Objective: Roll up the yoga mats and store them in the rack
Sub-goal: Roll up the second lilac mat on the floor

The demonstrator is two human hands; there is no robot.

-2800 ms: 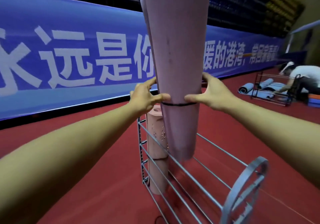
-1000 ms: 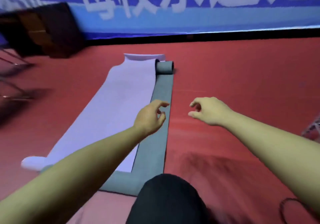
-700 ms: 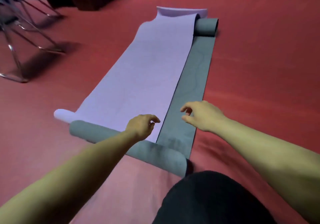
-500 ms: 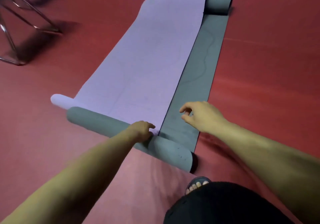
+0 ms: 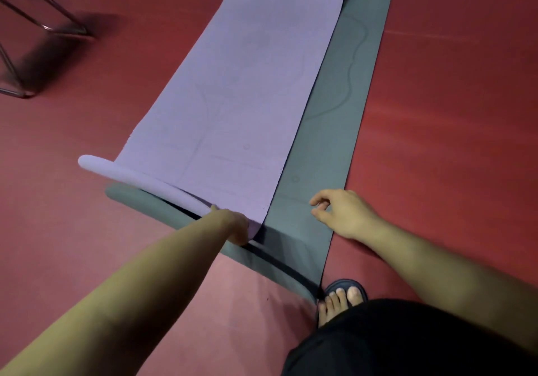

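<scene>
The left hand [image 5: 237,226] grips the near curled end of the purple mat [image 5: 238,90], its fingers tucked under the edge and hidden. From that grip the thin curl runs away to the left, lifted just above the grey mat [image 5: 334,131] beneath. The purple mat stretches ahead from the hand, overlapping the grey mat's left part; the grey strip shows bare to the right of the grip. Over that strip the right hand [image 5: 345,214] hovers, fingers loosely curled and holding nothing. The grey mat's near end curls below the left wrist, and its far end is rolled at the top. Near the curl's right tip, a sandalled foot [image 5: 340,298] stands on the red floor [image 5: 451,113]. Far left of the grip is a blurred metal frame [image 5: 43,26].
</scene>
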